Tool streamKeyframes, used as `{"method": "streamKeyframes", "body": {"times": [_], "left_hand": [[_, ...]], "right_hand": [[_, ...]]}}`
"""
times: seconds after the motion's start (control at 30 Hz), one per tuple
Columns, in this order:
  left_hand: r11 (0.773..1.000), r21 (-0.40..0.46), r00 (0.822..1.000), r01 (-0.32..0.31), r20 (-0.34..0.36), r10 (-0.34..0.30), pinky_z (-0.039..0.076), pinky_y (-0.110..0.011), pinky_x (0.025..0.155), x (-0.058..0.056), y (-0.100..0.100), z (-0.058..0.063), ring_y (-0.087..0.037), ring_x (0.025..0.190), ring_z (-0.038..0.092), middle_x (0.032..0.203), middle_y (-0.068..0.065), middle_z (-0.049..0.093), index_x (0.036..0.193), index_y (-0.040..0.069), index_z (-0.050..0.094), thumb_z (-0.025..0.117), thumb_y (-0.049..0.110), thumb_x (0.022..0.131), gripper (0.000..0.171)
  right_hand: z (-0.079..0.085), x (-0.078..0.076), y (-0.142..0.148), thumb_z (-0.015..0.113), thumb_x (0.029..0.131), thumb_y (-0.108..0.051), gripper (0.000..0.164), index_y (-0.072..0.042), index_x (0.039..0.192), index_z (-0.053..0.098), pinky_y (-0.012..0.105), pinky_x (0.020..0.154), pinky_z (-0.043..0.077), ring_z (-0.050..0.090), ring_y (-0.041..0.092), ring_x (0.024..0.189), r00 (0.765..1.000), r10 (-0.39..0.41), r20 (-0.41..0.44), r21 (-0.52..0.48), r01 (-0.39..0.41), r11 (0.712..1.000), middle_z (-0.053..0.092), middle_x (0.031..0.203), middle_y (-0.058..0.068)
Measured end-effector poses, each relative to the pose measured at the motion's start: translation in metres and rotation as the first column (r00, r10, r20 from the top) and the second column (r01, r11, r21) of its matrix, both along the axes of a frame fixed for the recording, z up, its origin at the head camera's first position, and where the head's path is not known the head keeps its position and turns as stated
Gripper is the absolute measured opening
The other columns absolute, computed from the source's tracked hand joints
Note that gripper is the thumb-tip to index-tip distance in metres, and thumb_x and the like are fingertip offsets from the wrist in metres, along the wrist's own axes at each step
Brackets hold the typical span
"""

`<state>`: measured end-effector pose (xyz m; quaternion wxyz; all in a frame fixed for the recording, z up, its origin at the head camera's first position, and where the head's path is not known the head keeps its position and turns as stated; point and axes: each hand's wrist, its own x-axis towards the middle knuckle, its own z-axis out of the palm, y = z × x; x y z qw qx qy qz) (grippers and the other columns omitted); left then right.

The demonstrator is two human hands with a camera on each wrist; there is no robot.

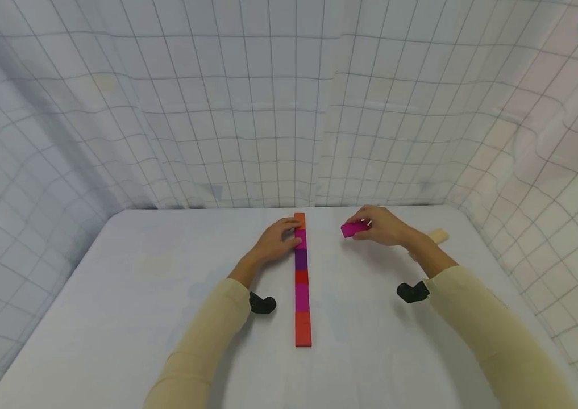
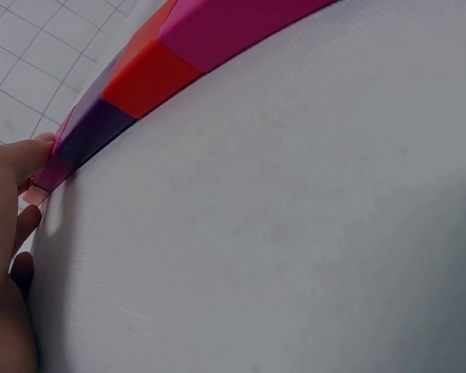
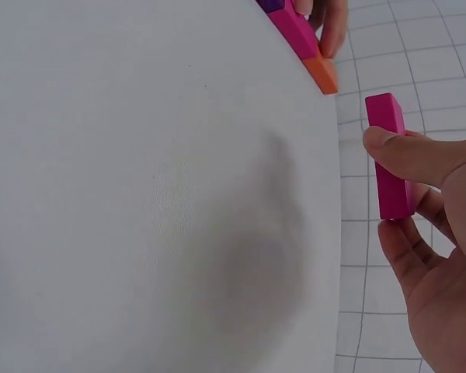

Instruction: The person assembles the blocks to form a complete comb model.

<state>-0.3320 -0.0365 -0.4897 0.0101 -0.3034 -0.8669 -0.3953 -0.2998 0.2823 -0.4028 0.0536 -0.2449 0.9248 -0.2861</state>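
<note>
A straight row of coloured blocks [image 1: 302,297] runs away from me down the middle of the table: red, magenta, red, purple, magenta, then orange at the far end. My left hand [image 1: 274,241] rests along the left side of the row's far end. Its thumb touches the far magenta block [image 3: 297,31] and a fingertip meets the orange block [image 3: 324,75]. To the right, my right hand [image 1: 383,226] pinches a loose magenta block [image 3: 387,167] between thumb and fingers, held above the table apart from the row.
A pale wood-coloured piece [image 1: 439,236] lies on the white table [image 1: 166,272] behind my right wrist, partly hidden by it. Checked white cloth [image 1: 227,113] hangs behind the table and on both sides. Dark wrist-worn devices [image 1: 263,305] jut inward from both sleeves.
</note>
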Motion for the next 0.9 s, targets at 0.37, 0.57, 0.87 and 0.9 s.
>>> {"method": "streamKeyframes", "body": {"times": [0.37, 0.57, 0.87, 0.9], "left_hand": [[0.998, -0.063, 0.998, -0.02, 0.051, 0.024, 0.025, -0.045, 0.122, -0.001, 0.002, 0.003, -0.031, 0.147, 0.037, 0.155, -0.014, 0.048, 0.146, 0.001, 0.057, 0.065, 0.02, 0.101, 0.049], [0.997, -0.07, 0.998, -0.028, 0.053, 0.032, 0.026, -0.044, 0.122, -0.002, 0.001, 0.005, -0.03, 0.147, 0.038, 0.155, -0.012, 0.048, 0.145, 0.003, 0.059, 0.066, 0.021, 0.1, 0.049], [0.999, -0.048, 0.996, -0.016, 0.085, 0.02, 0.026, -0.046, 0.122, 0.001, 0.001, 0.009, -0.032, 0.147, 0.038, 0.156, -0.014, 0.047, 0.146, 0.002, 0.057, 0.066, 0.019, 0.1, 0.05], [0.999, -0.047, 0.996, -0.017, 0.085, 0.021, 0.026, -0.046, 0.121, 0.001, 0.001, 0.008, -0.032, 0.146, 0.038, 0.155, -0.014, 0.047, 0.146, 0.002, 0.057, 0.067, 0.019, 0.1, 0.05]], "right_hand": [[-0.01, -0.016, -0.026, 0.078, 0.093, -0.013, 0.038, -0.003, 0.129, 0.07, 0.043, 0.089, 0.055, 0.058, 0.032, 0.109, 0.995, -0.101, -0.023, -0.005, 0.101, 0.995, 0.064, 0.12, 0.015], [-0.021, -0.029, -0.043, 0.079, 0.094, -0.014, 0.036, -0.002, 0.127, 0.071, 0.044, 0.093, 0.054, 0.059, 0.032, 0.108, 0.986, -0.163, -0.044, -0.032, 0.162, 0.986, 0.067, 0.119, 0.016], [-0.039, -0.044, -0.067, 0.078, 0.095, -0.014, 0.038, 0.001, 0.129, 0.07, 0.042, 0.096, 0.052, 0.06, 0.031, 0.109, 0.967, -0.234, -0.101, -0.082, 0.227, 0.971, 0.067, 0.126, 0.018], [-0.04, -0.045, -0.07, 0.077, 0.095, -0.014, 0.038, 0.001, 0.129, 0.07, 0.042, 0.096, 0.052, 0.06, 0.031, 0.11, 0.966, -0.237, -0.102, -0.088, 0.228, 0.97, 0.067, 0.127, 0.019]]}}
